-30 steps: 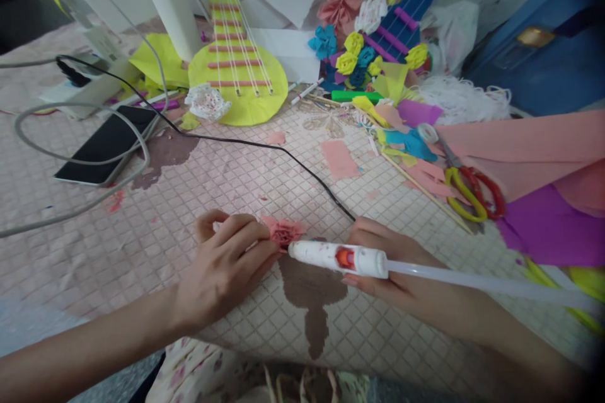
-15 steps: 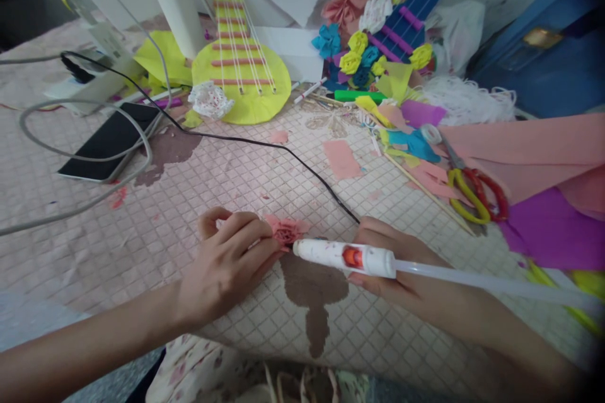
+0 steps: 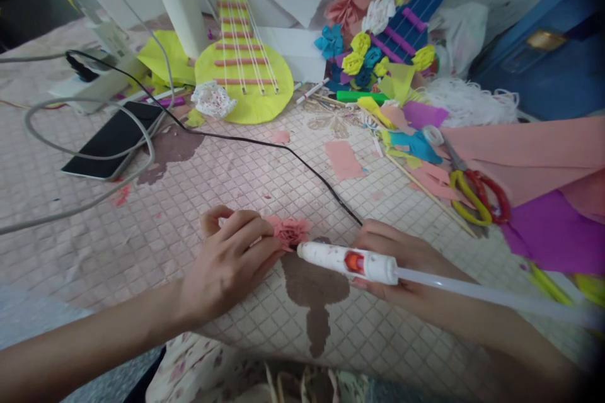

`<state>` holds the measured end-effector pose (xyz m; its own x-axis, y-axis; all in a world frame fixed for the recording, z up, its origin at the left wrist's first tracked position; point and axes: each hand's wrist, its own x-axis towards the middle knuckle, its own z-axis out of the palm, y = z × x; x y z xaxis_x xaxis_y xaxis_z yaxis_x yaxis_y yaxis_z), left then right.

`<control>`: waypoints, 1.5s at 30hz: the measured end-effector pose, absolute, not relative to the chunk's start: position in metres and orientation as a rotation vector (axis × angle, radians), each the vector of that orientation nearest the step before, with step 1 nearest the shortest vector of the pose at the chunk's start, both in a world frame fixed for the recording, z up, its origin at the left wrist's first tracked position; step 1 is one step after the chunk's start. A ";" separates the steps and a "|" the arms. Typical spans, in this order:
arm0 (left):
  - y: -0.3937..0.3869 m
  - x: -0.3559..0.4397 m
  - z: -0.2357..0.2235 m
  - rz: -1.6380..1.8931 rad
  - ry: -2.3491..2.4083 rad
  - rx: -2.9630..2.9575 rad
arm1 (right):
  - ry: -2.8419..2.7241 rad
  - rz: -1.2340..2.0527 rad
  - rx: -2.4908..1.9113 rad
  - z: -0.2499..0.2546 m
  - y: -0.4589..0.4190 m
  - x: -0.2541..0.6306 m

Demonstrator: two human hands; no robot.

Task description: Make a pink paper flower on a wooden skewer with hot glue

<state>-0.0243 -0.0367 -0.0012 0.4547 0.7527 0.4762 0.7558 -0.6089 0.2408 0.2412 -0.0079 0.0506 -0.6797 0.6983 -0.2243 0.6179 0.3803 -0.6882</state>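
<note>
Low over the quilted table cover, my left hand (image 3: pixel 239 252) pinches the left side of a pink paper flower (image 3: pixel 289 232); its thumb tip is partly hidden. My right hand (image 3: pixel 397 252) is wrapped round a white hot glue gun (image 3: pixel 347 261), whose dark nozzle meets the lower right edge of the flower. A long clear glue stick (image 3: pixel 454 283) runs out of the gun's back end, across my right forearm. The gun's black cord (image 3: pixel 246 138) leads from near my right hand to the power strip.
A yellow paper guitar (image 3: pixel 246 82) leans at the back, with a white crumpled flower (image 3: pixel 213 99) at its base. A phone (image 3: pixel 113 141) and power strip (image 3: pixel 99 85) lie left. Scissors (image 3: pixel 477 195), pink paper (image 3: pixel 529 151), purple paper (image 3: pixel 558 233) and a thin stick (image 3: pixel 430 195) lie right.
The view has shifted very slightly. Both hands keep their hold, and the glue gun's nozzle stays at the flower's edge.
</note>
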 end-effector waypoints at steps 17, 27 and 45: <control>-0.030 -0.021 -0.004 -0.994 -1.694 -2.739 | -2.389 0.835 -1.285 0.055 0.007 0.266; -0.027 -0.021 -0.009 -1.073 -1.791 -2.778 | -2.256 0.769 -1.364 0.042 0.012 0.281; -0.023 -0.015 -0.003 -1.071 -1.918 -2.824 | -2.191 0.930 -1.417 0.043 0.012 0.279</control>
